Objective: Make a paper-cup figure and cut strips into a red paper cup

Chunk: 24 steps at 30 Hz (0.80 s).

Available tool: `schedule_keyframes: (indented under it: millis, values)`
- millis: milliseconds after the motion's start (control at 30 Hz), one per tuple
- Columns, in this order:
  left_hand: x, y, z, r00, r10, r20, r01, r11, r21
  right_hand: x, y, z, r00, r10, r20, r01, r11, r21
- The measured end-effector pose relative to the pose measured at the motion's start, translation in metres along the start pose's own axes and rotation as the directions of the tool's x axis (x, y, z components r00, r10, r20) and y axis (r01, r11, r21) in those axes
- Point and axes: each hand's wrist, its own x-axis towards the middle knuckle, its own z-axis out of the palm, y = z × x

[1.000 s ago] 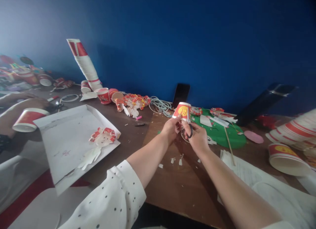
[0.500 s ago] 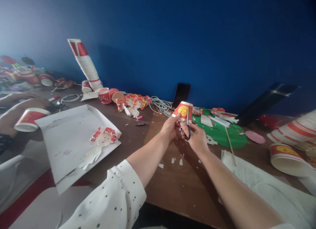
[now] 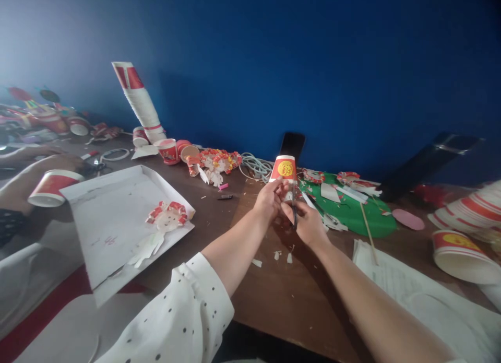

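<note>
My left hand (image 3: 270, 200) is closed on the lower left side of a red paper cup (image 3: 284, 170) with a yellow round print, held up above the table. In my right hand (image 3: 310, 224) is a pair of scissors (image 3: 294, 209) with dark handles, its blades pointing up at the cup's lower right edge. Whether the blades bite into the paper I cannot tell. Small white paper scraps (image 3: 289, 258) lie on the brown table (image 3: 270, 295) beneath my hands.
A white box lid (image 3: 113, 217) with a paper-cup figure (image 3: 166, 215) lies left. Beyond it, a co-worker's arm rests near another cup (image 3: 52, 187). A leaning cup stack (image 3: 141, 104), a cable (image 3: 256, 166) and a phone (image 3: 292, 143) stand at the blue wall. Green card (image 3: 352, 217) lies right.
The cup has shifted slightly left and turned more upright. My right hand and the scissors have dropped a little, so the blades sit lower beside the cup rather than across its front.
</note>
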Motion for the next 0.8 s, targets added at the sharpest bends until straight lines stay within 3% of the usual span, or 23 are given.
schedule_keyframes:
  millis: [367, 800]
  values:
    - [-0.005, -0.006, 0.002, 0.998, 0.024, -0.062, -0.021, 0.999, 0.044, 0.004, 0.015, 0.002, 0.998, -0.06, 0.015, 0.061, 0.996, -0.072]
    - [-0.007, -0.01, 0.004, 0.999, 0.032, -0.039, -0.03, 0.998, 0.058, 0.006, 0.016, 0.001, 0.997, -0.073, -0.019, 0.069, 0.985, -0.159]
